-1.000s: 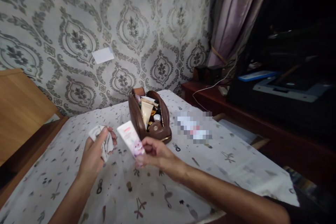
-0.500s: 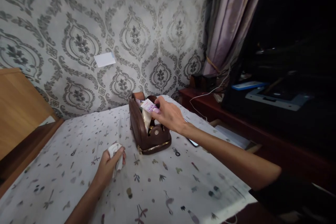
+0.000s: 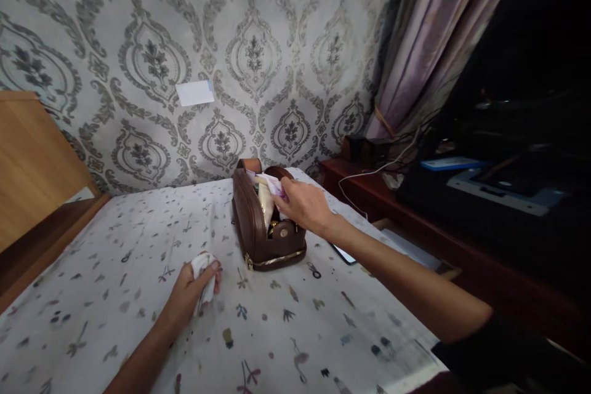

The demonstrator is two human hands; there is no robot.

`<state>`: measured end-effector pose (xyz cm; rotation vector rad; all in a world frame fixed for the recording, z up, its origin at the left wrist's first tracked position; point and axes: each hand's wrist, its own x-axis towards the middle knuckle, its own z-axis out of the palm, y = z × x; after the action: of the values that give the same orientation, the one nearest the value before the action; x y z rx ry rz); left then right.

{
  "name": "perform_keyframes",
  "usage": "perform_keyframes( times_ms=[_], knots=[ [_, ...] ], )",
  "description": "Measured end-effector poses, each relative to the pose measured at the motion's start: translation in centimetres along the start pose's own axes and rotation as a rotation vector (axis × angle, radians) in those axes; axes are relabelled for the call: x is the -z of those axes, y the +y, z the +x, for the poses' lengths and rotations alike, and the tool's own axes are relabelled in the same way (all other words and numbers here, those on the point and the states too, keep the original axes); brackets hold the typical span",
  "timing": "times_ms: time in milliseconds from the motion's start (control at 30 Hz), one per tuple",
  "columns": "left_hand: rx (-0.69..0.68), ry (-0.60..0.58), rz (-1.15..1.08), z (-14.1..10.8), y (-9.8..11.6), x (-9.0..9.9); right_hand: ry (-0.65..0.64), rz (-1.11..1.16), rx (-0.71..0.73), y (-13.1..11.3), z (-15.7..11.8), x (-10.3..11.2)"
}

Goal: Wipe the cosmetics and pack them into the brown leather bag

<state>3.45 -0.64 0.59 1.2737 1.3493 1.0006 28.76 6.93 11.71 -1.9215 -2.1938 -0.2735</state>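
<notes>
A brown leather bag (image 3: 249, 221) with a gold zip stands unzipped on the patterned cloth, with a cream-coloured item (image 3: 265, 200) and other contents showing in its opening. My right hand (image 3: 307, 204) reaches over the bag's right side, its fingers closed on a small white and purple packet (image 3: 274, 184) at the opening. Part of the packet is covered by my fingers. To the left and nearer me, my left hand (image 3: 196, 286) grips a crumpled white tissue (image 3: 203, 266) just above the cloth.
A phone (image 3: 344, 253) lies on the cloth right of the bag, partly behind my right forearm. A dark red desk (image 3: 337, 175) with a cable and an open drawer stands at the right. At the left is a wooden panel (image 3: 37, 166); a patterned wall rises behind.
My right hand has lowered the white and purple packet slightly into the bag's opening. My left hand keeps hold of the tissue. The whole view has shifted a little.
</notes>
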Motion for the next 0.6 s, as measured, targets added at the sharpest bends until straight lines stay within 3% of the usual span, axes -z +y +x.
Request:
perform_keyframes(
  times_ms=[600],
  knots=[
    [-0.021,-0.114,0.071,0.1,-0.8,-0.1,-0.135,-0.091,0.117,-0.4,0.0,1.1]
  ],
)
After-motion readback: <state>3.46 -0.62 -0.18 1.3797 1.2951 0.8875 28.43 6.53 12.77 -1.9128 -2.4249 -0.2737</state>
